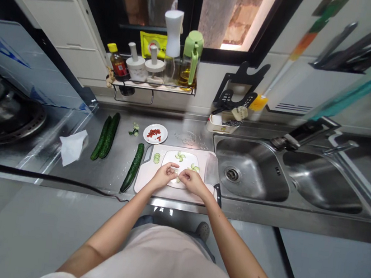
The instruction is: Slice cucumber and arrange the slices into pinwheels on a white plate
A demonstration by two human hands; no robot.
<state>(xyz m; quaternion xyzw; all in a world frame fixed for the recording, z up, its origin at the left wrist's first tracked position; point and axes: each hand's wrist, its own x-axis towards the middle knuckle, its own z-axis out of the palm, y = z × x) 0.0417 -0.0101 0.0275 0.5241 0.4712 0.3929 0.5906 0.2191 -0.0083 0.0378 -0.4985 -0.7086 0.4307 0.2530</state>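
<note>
Over a white plate point(188, 159) on the pale pink cutting board point(147, 182), my left hand point(166, 175) and my right hand point(193, 182) meet at the fingertips. Both are closed in a pinch around small pale green cucumber slices, partly hidden by the fingers. Two fans of cucumber slices, one at the back point(180, 156) and one at the right point(194, 167), lie on the plate. A short row of cucumber slices point(157, 158) rests on the board, left of the plate. Along the board's right edge is a knife with a black handle point(218, 195).
Left of the board lies a whole cucumber point(132, 168); two more cucumbers point(106, 137) are farther left, near a crumpled tissue point(73, 146). Behind stands a small dish point(162, 139) of red pieces beside cucumber scraps point(134, 129). A double sink point(250, 191) is at the right.
</note>
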